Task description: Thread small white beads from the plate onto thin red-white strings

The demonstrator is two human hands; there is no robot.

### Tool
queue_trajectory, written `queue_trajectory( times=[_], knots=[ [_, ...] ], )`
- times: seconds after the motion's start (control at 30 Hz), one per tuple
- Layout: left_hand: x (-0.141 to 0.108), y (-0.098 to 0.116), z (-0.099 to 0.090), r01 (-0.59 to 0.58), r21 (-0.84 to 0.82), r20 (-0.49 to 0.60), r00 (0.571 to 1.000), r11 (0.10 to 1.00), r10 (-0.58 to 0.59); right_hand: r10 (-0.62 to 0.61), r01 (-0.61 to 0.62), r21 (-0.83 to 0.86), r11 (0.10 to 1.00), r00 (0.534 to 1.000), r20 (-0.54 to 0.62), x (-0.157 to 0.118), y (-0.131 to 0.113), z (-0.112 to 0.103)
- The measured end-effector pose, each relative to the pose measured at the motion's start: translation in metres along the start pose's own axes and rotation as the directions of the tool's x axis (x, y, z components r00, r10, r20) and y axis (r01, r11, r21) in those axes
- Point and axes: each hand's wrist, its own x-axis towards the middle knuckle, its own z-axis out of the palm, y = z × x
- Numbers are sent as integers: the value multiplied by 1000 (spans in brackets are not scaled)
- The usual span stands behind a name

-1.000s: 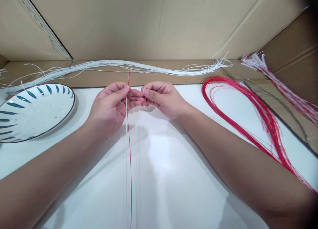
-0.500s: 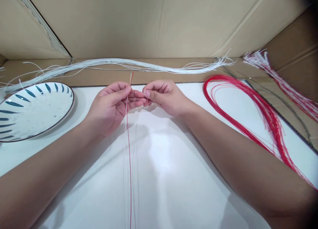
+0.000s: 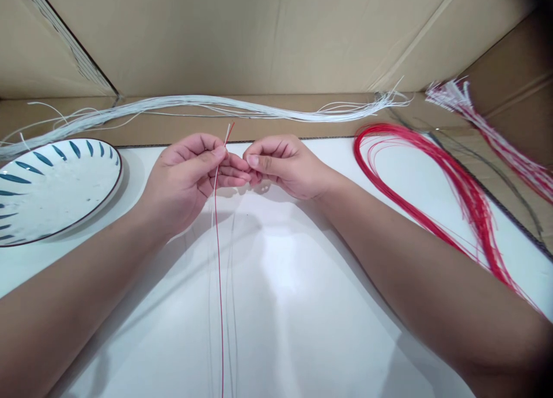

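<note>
My left hand [image 3: 185, 176] is closed in a pinch on a thin red cord [image 3: 220, 283] and a thin white cord [image 3: 228, 132] laid together. Their short ends stick up above the thumb and cross slightly. Below the hand, the red cord hangs down past the bottom of the view. Right beside it, my right hand [image 3: 291, 167] has thumb and forefinger pressed together at the left fingertips. Whatever lies in that right pinch is too small to make out. Both hands are held over the white tabletop [image 3: 311, 283].
A white plate [image 3: 64, 185] with blue strokes sits at left. Along the cardboard wall [image 3: 194, 41] runs a bundle of white cords [image 3: 242, 107]. To the right lie a looped red cord bundle [image 3: 458, 185] and a mixed red-and-white bundle [image 3: 496, 136].
The left hand and its cords have shifted slightly left, and the upper cord ends spread a little more. The whole view has moved slightly. Both pinches look the same.
</note>
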Motion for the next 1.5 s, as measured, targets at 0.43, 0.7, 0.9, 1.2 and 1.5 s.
queue_trajectory(
  times=[0.43, 0.7, 0.9, 1.2, 1.5],
  knots=[
    [6, -1, 1, 45, -130, -62, 997, 990, -53, -133, 135, 5, 991, 982, -136, 4, 4, 10],
    [9, -3, -4, 56, -126, -96, 993, 990, -69, -232, 138, -338, 931, 939, -255, 0, 3, 14],
    [9, -8, -5, 19, -47, -117, 993, 999, -25, -358, 135, -713, 689, 918, -173, -4, -2, 14],
    [1, -6, 3, 10, -3, -93, 996, 1000, -11, -108, 77, -97, 992, 921, -373, 3, -3, 13],
    [-37, 21, 35, -146, -5, 80, 986, 989, 146, -28, -139, 387, 912, 918, 395, 4, 17, 22]
  ],
)
